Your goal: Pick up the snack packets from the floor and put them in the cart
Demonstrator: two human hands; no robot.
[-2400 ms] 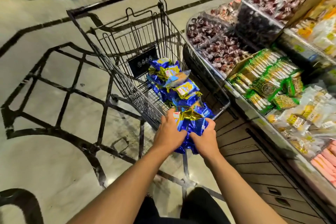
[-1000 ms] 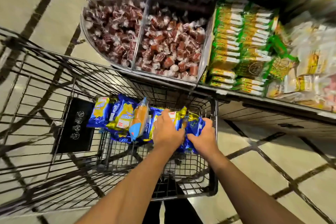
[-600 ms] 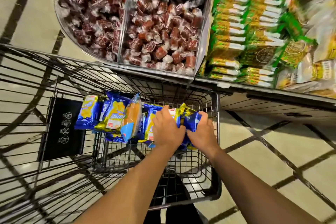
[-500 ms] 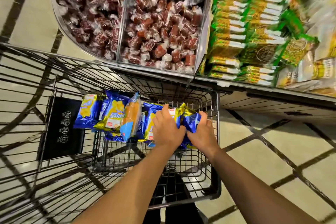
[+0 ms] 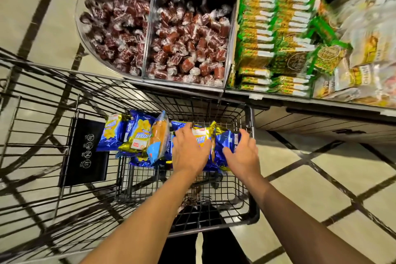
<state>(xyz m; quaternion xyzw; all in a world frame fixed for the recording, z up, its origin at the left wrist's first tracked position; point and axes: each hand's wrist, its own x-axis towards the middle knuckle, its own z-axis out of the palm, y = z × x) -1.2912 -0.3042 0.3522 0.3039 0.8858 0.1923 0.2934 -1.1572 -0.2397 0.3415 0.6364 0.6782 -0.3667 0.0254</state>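
Several blue-and-gold snack packets lie in a row inside the black wire cart, against its far wall. At the right end of the row sits the last bunch of packets. My left hand rests flat on top of this bunch with its fingers stretched forward. My right hand is at the bunch's right side, fingers spread and loose, only touching the blue wrapper. The cart's near half holds nothing.
A display counter stands right behind the cart, with clear bins of red-brown wrapped sweets and stacks of green packets. Its wooden base is beside the cart's right corner. A black sign plate hangs in the cart. Tiled floor surrounds it.
Both hands carried the bunch of packets over the rim and lowered it into the cart. My right hand's fingers have now spread off the wrapper, and my left hand has flattened on top.
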